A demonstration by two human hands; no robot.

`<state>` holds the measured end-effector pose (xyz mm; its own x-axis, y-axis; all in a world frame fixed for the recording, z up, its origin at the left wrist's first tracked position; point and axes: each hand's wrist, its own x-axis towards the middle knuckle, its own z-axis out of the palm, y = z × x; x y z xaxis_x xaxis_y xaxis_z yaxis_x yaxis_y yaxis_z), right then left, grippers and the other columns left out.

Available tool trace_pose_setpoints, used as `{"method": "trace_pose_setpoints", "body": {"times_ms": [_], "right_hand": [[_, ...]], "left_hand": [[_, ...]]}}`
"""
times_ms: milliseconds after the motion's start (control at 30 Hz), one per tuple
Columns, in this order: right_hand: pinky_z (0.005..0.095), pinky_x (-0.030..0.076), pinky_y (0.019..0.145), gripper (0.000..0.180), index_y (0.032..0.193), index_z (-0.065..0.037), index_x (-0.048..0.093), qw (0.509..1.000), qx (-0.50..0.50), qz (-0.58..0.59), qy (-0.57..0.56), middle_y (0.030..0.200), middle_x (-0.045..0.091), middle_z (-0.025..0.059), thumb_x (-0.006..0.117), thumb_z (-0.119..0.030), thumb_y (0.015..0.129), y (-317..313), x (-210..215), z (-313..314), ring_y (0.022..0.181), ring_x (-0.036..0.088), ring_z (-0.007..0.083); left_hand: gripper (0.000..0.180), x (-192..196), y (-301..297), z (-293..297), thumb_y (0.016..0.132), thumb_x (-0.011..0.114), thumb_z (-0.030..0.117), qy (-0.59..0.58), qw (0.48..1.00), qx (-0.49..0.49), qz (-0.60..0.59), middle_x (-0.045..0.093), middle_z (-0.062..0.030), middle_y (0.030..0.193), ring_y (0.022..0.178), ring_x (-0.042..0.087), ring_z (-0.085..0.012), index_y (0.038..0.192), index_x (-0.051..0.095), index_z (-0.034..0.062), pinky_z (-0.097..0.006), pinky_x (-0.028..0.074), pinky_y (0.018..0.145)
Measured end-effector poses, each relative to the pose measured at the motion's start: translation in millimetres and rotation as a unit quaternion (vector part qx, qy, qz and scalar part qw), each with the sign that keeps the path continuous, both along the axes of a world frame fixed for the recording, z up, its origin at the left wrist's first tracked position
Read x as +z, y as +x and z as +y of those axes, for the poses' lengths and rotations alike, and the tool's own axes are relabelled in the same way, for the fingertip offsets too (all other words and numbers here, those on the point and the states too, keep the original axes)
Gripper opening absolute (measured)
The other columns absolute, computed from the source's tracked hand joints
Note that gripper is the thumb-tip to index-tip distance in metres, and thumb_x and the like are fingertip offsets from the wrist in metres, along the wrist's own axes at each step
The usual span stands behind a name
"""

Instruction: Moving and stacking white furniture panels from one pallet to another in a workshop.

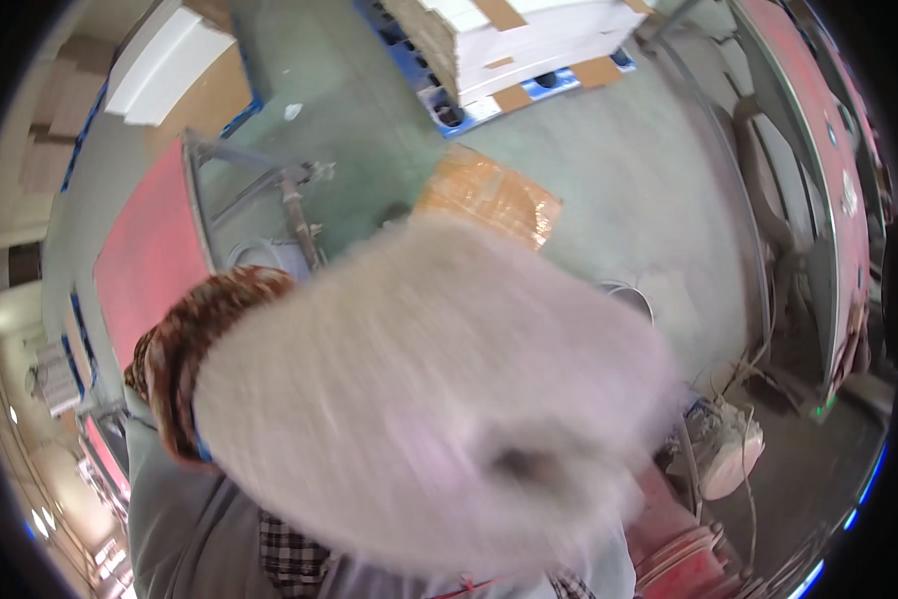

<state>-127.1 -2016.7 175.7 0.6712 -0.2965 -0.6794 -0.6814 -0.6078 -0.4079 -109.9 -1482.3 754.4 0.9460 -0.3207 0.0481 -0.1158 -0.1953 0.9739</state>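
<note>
My left hand point(419, 369), in a whitish glove, fills the middle of the head view, very close and smeared by motion. A brown patterned cuff point(209, 339) rings its wrist at the left. A small dark gap shows toward the fingertip side, but the fingers do not stand out singly, and I cannot make out anything held. My right hand is not seen. Beyond the glove, a box wrapped in shiny tan tape point(491, 195) lies on the floor, partly covered by the hand.
A red-topped table point(154, 250) on a metal frame stands at the left. White panels point(539, 50) are stacked on a blue pallet point(459, 118) at the far side. More white and brown boards point(174, 70) stand far left. A long red-faced structure point(808, 120) runs along the right.
</note>
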Motion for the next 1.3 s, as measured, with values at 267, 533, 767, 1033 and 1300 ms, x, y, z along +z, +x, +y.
{"method": "trace_pose_setpoints", "body": {"times_ms": [267, 533, 767, 1033, 1300], "right_hand": [[0.0438, 0.053, 0.079, 0.039, 0.095, 0.004, 0.073, 0.993, 0.025, -0.001, -0.114, 0.09, 0.072, 0.0226, 0.066, -0.034, 0.087, 12, 24, 10, 0.086, 0.07, 0.0387], [0.0397, 0.054, 0.069, 0.026, 0.09, 0.0, 0.073, 0.975, 0.209, -0.063, -0.032, 0.085, 0.07, 0.0185, 0.067, -0.025, 0.087, 96, 71, 68, 0.078, 0.068, 0.036], [0.04, 0.054, 0.07, 0.026, 0.092, 0.0, 0.072, 0.897, 0.42, -0.13, 0.047, 0.086, 0.07, 0.0184, 0.067, -0.025, 0.088, 174, 144, 241, 0.079, 0.068, 0.0358], [0.0404, 0.054, 0.071, 0.026, 0.095, -0.001, 0.071, 0.778, 0.598, -0.155, 0.119, 0.088, 0.07, 0.0183, 0.066, -0.026, 0.089, 189, 204, 400, 0.08, 0.068, 0.0355], [0.0408, 0.054, 0.072, 0.027, 0.098, -0.001, 0.07, 0.652, 0.722, -0.153, 0.176, 0.09, 0.07, 0.0183, 0.066, -0.026, 0.089, 149, 250, 510, 0.081, 0.068, 0.0353]], "left_hand": [[0.028, -148, -24, 70, 0.082, 0.073, 0.016, 0.182, 0.91, 0.256, 0.269, 0.056, -0.0018, 0.063, 0.059, 0.051, -0.0089, 0.065, 0.055, 0.0046, -0.03, 0.042, 0.054], [0.032, -246, -96, 119, 0.075, 0.064, 0.032, 0.337, 0.835, 0.279, 0.334, 0.066, -0.0173, 0.065, 0.062, 0.068, -0.0277, 0.076, 0.073, 0.0017, -0.041, 0.052, 0.063], [0.03, -271, -122, 121, 0.077, 0.063, 0.032, 0.306, 0.793, 0.359, 0.386, 0.068, -0.0108, 0.06, 0.057, 0.068, -0.0235, 0.066, 0.073, 0.0057, -0.037, 0.055, 0.059], [0.037, -343, -151, 148, 0.077, 0.057, 0.031, 0.384, 0.788, 0.335, 0.345, 0.065, -0.0107, 0.053, 0.054, 0.067, -0.0234, 0.056, 0.069, 0.0037, -0.039, 0.054, 0.057], [0.033, -393, -255, 150, 0.068, 0.065, 0.033, 0.39, 0.701, 0.496, 0.332, 0.064, -0.0222, 0.064, 0.064, 0.067, -0.0378, 0.064, 0.07, 0.0007, -0.048, 0.053, 0.062]]}}
